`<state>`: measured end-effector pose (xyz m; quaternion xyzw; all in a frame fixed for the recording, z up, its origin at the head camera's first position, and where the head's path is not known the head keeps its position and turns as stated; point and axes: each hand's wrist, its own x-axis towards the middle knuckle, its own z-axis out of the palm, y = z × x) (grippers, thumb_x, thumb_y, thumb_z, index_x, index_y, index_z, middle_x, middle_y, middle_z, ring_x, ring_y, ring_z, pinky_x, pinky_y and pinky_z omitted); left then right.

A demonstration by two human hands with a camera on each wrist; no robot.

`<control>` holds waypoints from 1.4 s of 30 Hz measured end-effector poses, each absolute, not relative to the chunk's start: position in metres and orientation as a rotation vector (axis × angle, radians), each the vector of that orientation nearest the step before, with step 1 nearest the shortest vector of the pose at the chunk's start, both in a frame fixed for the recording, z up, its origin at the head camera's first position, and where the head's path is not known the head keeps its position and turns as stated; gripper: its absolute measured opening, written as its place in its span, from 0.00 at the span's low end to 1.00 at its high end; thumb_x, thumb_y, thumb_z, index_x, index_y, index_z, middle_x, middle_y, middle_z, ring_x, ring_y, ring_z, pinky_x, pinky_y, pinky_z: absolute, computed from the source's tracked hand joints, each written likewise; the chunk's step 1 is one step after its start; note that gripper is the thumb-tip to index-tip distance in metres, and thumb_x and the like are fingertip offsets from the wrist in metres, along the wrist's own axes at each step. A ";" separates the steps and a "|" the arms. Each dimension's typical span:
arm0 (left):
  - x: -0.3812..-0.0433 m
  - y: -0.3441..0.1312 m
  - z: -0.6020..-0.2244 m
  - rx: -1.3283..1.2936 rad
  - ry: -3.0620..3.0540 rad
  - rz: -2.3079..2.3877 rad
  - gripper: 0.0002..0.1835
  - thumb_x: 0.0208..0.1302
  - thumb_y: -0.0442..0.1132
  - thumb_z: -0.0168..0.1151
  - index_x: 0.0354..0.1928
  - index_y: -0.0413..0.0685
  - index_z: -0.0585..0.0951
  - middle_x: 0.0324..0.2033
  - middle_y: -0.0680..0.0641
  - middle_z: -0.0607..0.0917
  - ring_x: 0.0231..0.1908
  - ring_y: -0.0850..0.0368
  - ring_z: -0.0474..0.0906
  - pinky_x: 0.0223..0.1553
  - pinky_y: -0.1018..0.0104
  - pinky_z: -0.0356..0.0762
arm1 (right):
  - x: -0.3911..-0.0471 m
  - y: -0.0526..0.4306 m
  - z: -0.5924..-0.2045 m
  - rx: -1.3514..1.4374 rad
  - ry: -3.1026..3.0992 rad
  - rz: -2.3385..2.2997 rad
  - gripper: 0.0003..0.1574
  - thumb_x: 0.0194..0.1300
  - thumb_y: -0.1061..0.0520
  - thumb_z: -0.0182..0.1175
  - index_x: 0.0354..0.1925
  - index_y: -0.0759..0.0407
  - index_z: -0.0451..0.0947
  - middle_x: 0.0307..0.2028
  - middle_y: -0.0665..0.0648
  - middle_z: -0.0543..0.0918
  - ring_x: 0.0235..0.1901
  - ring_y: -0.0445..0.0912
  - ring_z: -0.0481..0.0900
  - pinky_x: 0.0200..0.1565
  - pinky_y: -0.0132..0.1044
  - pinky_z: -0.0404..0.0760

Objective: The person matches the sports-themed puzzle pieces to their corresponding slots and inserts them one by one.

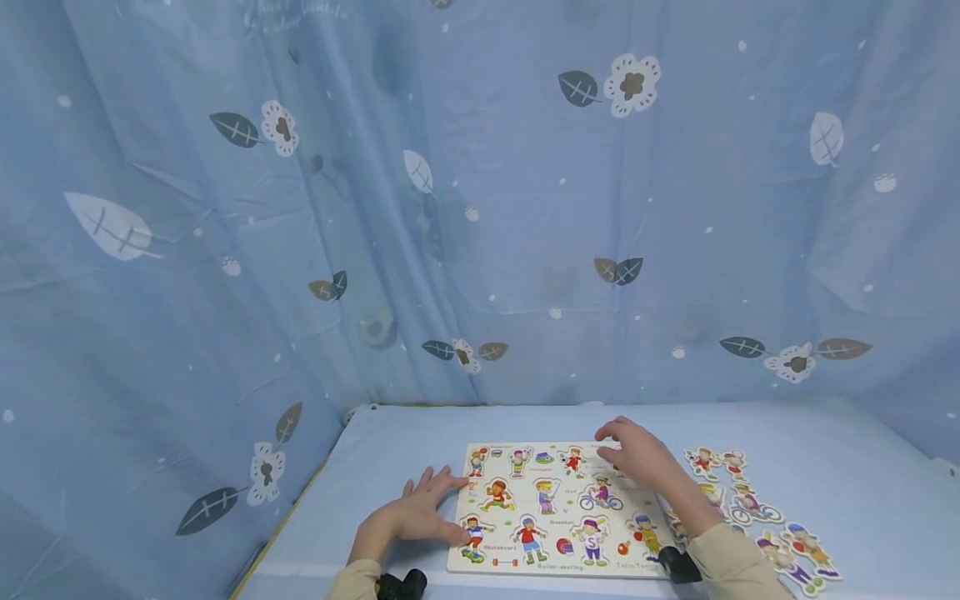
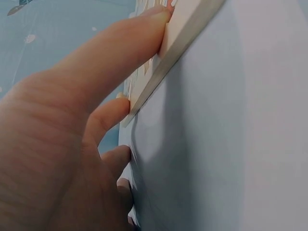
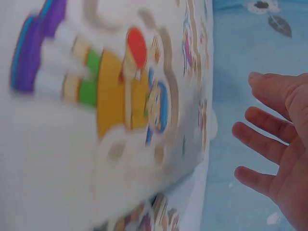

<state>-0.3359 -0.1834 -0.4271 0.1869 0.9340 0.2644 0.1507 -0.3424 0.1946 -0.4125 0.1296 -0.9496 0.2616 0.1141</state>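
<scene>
A pale puzzle board [image 1: 525, 498] printed with sports figures lies flat in front of me. My left hand [image 1: 415, 512] is at its left side, fingers spread. In the left wrist view, the thumb [image 2: 120, 45] rests on the board's edge and the index fingertip touches its corner. Over the far right corner hovers my right hand [image 1: 641, 454], fingers loosely bent and holding nothing. The right wrist view shows that hand [image 3: 284, 134] beyond a table tennis figure [image 3: 110, 91] with a red bat, set in a recessed outline on the board.
Several loose puzzle pieces lie on the blue cloth right of the board, among them a cyclist [image 1: 750, 504], a table tennis player [image 1: 810, 546] and a baseball player [image 1: 787, 562]. Some are partly behind my right forearm. A blue patterned curtain [image 1: 525, 233] hangs behind the table.
</scene>
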 end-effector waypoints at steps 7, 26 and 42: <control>-0.334 -0.182 -0.427 0.517 2.675 0.766 0.46 0.46 0.60 0.75 0.69 0.58 0.70 0.76 0.38 0.55 0.76 0.34 0.38 0.72 0.32 0.31 | -0.338 0.222 -0.417 0.284 -2.777 0.779 0.16 0.66 0.57 0.64 0.51 0.61 0.81 0.51 0.61 0.80 0.53 0.62 0.78 0.49 0.58 0.80; -0.336 -0.183 -0.428 0.516 2.669 0.774 0.47 0.46 0.60 0.75 0.70 0.59 0.69 0.76 0.39 0.55 0.76 0.35 0.37 0.72 0.32 0.30 | -0.330 0.293 -0.412 -0.002 -2.789 0.805 0.27 0.66 0.57 0.62 0.59 0.71 0.74 0.58 0.78 0.71 0.55 0.72 0.72 0.53 0.66 0.75; -0.334 -0.182 -0.426 0.535 2.684 0.761 0.48 0.46 0.61 0.75 0.70 0.57 0.69 0.76 0.37 0.54 0.76 0.33 0.37 0.72 0.32 0.31 | -0.327 0.321 -0.420 -0.205 -3.006 0.801 0.21 0.63 0.58 0.62 0.49 0.72 0.80 0.46 0.73 0.80 0.40 0.58 0.77 0.44 0.60 0.77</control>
